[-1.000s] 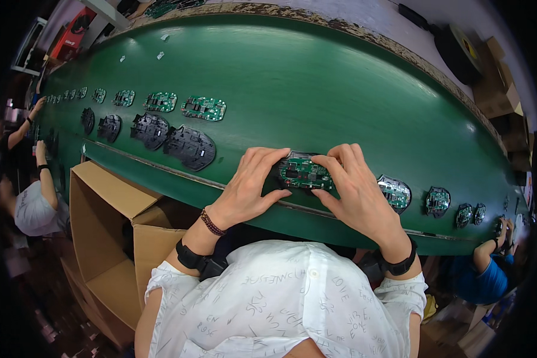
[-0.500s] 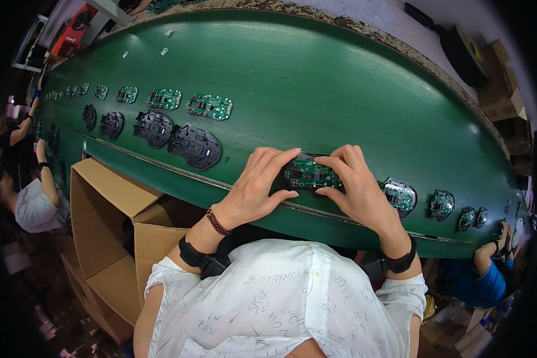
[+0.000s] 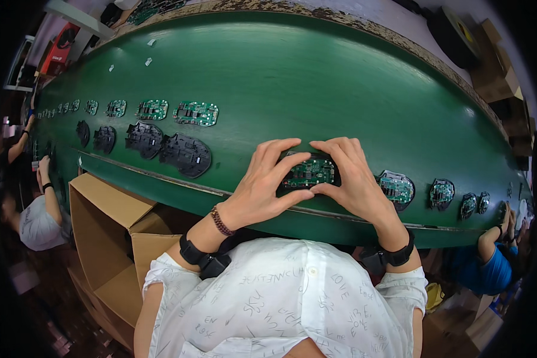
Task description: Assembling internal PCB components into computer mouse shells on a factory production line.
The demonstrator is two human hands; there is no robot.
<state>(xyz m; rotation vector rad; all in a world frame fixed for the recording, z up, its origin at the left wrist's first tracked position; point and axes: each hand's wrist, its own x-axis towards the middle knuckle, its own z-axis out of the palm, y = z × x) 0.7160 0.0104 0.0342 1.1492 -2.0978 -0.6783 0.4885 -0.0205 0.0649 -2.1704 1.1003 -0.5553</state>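
Between my hands lies a green circuit board (image 3: 311,172) set in a black plastic shell, resting on the green work surface near its front edge. My left hand (image 3: 267,181) curls around the left end, its index finger across the board's upper left and its thumb at the lower edge. My right hand (image 3: 355,179) wraps the right end, with its thumb at the lower edge beside the left thumb. Both grip board and shell, whose ends the fingers partly hide. To the left lie loose black shells (image 3: 186,154) and a row of loose circuit boards (image 3: 196,113).
Right of my hands sit several shells with boards in them (image 3: 395,190). An open cardboard box (image 3: 110,203) stands below the front edge at left. Co-workers sit at the far left (image 3: 42,218) and far right (image 3: 489,268). Small scraps (image 3: 148,61) lie toward the back left.
My left index finger has come down onto the board's upper left. My right fingers have shifted from the board's top toward its far edge. The view has turned slightly.
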